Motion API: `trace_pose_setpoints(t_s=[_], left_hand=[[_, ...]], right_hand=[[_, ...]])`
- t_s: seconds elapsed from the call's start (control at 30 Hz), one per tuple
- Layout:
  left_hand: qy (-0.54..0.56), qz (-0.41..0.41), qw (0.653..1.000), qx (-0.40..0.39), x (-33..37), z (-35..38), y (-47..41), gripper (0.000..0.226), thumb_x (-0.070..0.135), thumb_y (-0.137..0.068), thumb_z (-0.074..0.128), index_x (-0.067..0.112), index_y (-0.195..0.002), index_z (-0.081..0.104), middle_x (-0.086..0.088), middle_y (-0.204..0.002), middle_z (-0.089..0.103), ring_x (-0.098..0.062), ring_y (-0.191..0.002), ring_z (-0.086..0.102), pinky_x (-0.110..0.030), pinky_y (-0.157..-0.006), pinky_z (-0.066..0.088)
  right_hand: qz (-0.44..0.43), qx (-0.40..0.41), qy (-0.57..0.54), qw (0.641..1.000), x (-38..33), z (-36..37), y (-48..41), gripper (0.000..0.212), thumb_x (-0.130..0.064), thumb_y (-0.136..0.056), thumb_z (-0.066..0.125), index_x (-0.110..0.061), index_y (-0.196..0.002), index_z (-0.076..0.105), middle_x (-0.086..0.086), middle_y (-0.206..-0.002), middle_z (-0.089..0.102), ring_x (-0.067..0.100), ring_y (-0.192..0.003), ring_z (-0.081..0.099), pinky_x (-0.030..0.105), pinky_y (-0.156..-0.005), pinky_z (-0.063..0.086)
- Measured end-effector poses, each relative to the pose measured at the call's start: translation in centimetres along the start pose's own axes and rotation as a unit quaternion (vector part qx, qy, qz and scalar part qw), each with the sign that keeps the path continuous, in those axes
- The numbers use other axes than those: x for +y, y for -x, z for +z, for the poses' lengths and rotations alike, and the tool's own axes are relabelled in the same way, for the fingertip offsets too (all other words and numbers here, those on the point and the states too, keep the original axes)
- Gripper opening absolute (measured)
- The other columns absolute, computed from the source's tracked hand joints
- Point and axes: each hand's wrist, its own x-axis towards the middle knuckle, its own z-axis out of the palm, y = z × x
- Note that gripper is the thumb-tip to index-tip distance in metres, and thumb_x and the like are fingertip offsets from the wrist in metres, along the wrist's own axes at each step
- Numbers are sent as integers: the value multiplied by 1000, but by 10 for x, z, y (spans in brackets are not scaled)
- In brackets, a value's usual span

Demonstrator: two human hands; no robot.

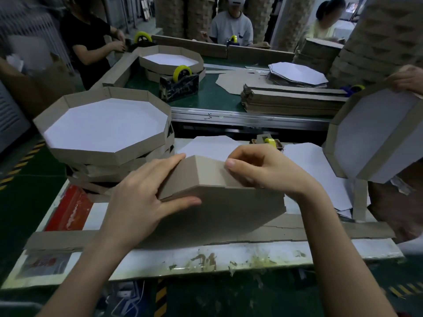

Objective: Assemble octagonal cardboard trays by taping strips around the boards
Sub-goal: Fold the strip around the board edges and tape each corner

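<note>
A brown cardboard strip (206,172) is folded up along the edge of a white octagonal board (210,145) on the near table. My left hand (146,191) lies against the strip's outer face, fingers straight and thumb stretched along its lower fold. My right hand (258,165) has its fingers curled over the strip's top edge and pinches it against the board. A small tape dispenser with a yellow roll (270,141) stands just behind my right hand, partly hidden.
A stack of finished octagonal trays (107,152) stands at the left. Loose strips (297,232) lie along the table's front. At the right another person's hand (407,78) holds a tilted tray (375,136). Across the gap are a black tape dispenser (179,84), stacked strips (293,101) and boards (297,74).
</note>
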Motion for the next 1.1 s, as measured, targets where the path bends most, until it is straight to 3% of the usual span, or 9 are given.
trace_pose_setpoints(t_s=[0.1,0.23,0.33,0.43,0.53,0.6,0.83,1.1], left_hand=[[52,-51,997,-15,-15,0,2,79,72,-72,53,24,-135,52,12,-120,56,-16,-109,55,-44,-87,51],[55,-73,995,-42,-30,-4,3,75,73,-70,53,41,-137,42,25,-122,47,-4,-111,47,-45,-89,50],[5,-28,999,-35,-21,-4,-3,79,72,-72,54,42,-143,35,18,-133,46,-3,-116,44,-39,-91,48],[-19,26,999,-28,-11,-2,-12,73,72,-77,51,36,-140,46,8,-127,52,-3,-113,43,-30,-84,43],[11,23,1000,9,-10,2,-9,62,67,-76,56,28,-125,65,4,-114,60,-14,-105,53,-40,-80,50],[20,22,999,34,-10,5,-2,59,65,-76,59,28,-120,68,4,-113,61,-16,-103,56,-44,-78,51],[29,0,998,51,-12,4,3,62,63,-76,61,28,-127,63,2,-114,62,-18,-104,58,-46,-77,51],[59,-22,995,73,-13,-1,18,54,62,-78,55,32,-123,59,-3,-115,60,-26,-101,57,-48,-77,52]], right_hand=[[15,6,23,1000,-8,2,-8,13,-40,-93,67,-28,-90,73,-15,-64,64,3,-56,54,18,-55,43],[30,-18,62,997,-10,6,-15,17,-45,-90,68,-29,-91,75,-11,-58,60,5,-56,50,27,-59,42],[12,-20,45,999,-15,15,-19,20,-41,-89,69,-22,-91,76,-5,-62,63,9,-56,52,29,-57,42],[-6,-7,47,999,-17,26,-22,22,-40,-89,70,-18,-89,77,-1,-72,71,13,-61,61,28,-57,47],[28,15,44,999,-12,28,-20,29,-41,-92,66,-23,-69,72,-12,-56,63,2,-50,53,13,-49,37],[46,17,29,998,-11,25,-17,34,-40,-93,65,-23,-64,70,-12,-51,59,1,-47,49,10,-47,34],[26,35,9,999,-21,23,-19,30,-40,-90,69,-14,-78,76,14,-68,67,10,-55,50,17,-48,38],[7,30,2,1000,-26,39,-22,28,-38,-90,67,-13,-82,77,10,-74,71,20,-63,59,30,-59,46]])
